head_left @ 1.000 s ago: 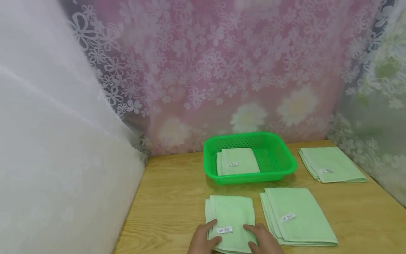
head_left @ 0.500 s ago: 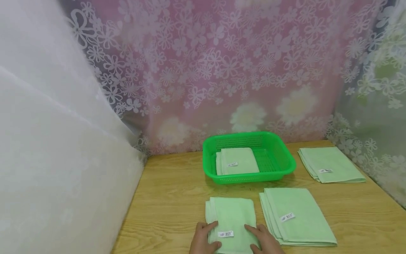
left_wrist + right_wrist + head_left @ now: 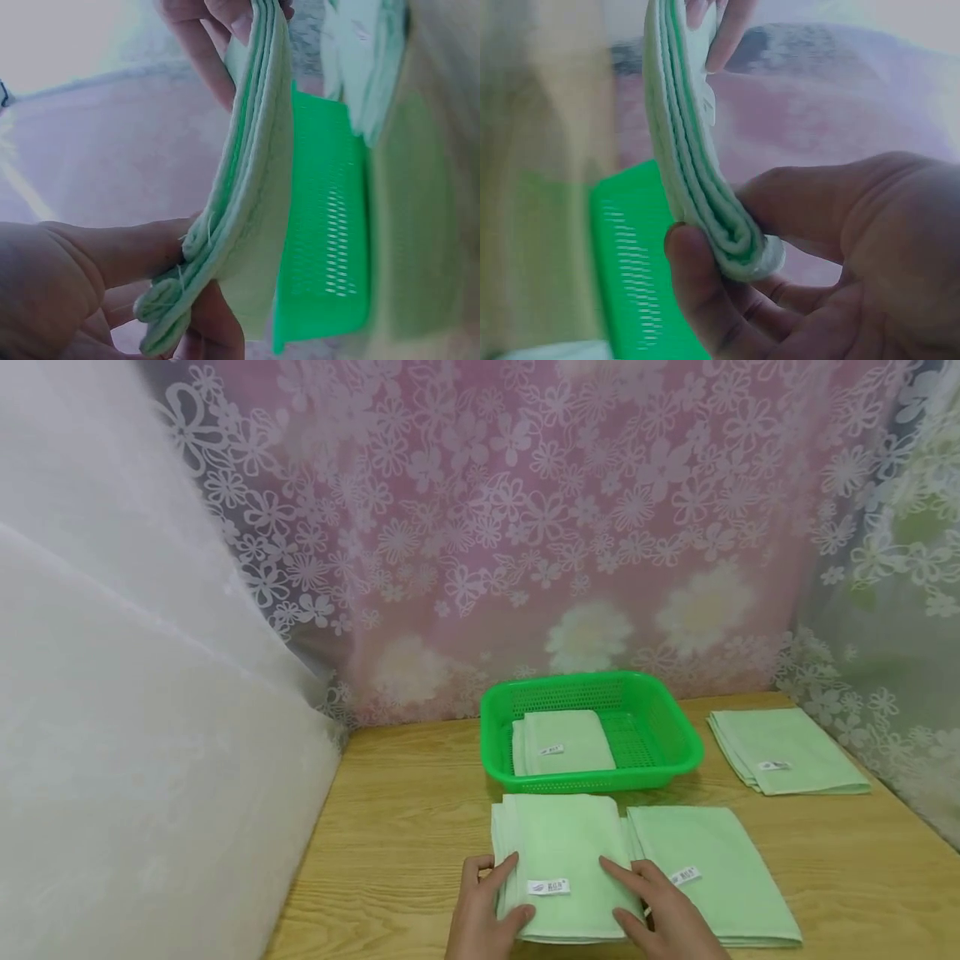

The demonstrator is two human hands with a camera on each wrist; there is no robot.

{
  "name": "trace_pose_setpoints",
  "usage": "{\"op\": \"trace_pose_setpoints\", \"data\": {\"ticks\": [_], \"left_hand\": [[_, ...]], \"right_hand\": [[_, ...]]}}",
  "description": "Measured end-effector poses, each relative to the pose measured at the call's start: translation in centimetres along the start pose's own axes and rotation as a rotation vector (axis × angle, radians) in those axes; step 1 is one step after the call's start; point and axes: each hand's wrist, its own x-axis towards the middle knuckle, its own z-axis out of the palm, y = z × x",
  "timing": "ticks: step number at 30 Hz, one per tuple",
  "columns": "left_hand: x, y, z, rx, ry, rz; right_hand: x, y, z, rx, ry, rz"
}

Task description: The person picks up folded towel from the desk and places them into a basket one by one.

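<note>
A folded light green towel (image 3: 562, 843) with a white label is held up off the table between both hands. My left hand (image 3: 487, 910) pinches its left edge, and in the left wrist view the thumb and fingers (image 3: 214, 319) clasp the stacked layers. At the opposite edge my right hand (image 3: 660, 906) grips the towel, its thumb on one face and fingers (image 3: 694, 262) on the other, as the right wrist view shows. Just beyond the held towel stands a green plastic basket (image 3: 678, 760) with another folded towel (image 3: 570, 739) lying in its left part.
Right of the held towel, partly covered by it and my right hand, a folded green towel (image 3: 720, 860) lies on the wooden table (image 3: 390, 827). One more folded towel (image 3: 787, 747) lies at the back right. A white curtain (image 3: 172, 735) hangs along the left side.
The towel between my hands has risen off the table and moved slightly forward and right, now overlapping the neighbouring towel in view. Both hands went from resting on it to gripping its edges.
</note>
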Motion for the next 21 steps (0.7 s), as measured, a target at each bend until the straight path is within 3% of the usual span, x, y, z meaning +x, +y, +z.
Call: {"op": "trace_pose_setpoints", "data": {"ticks": [3,6,11,13,16,21], "left_hand": [[-0.2,1.7,-0.4,-0.011,0.002,-0.014],[-0.2,2.8,-0.4,0.000,0.017,-0.022],[0.4,4.1,0.0,0.072,0.070,0.016],[0.9,4.4,0.0,0.107,0.077,0.044],[2.0,4.8,0.0,0.140,0.073,0.090],[4.7,5.2,0.0,0.202,0.075,0.176]], "right_hand": [[0.0,-0.5,-1.1,-0.034,0.058,-0.051],[0.2,-1.3,-1.7,-0.063,0.089,-0.037],[1.1,-2.6,-2.5,-0.109,0.073,0.137],[1.6,-2.8,-3.0,-0.130,0.068,0.173],[2.6,-2.7,-3.6,-0.158,0.073,0.162],[4.9,-2.0,-4.8,-0.174,0.077,0.077]]}}
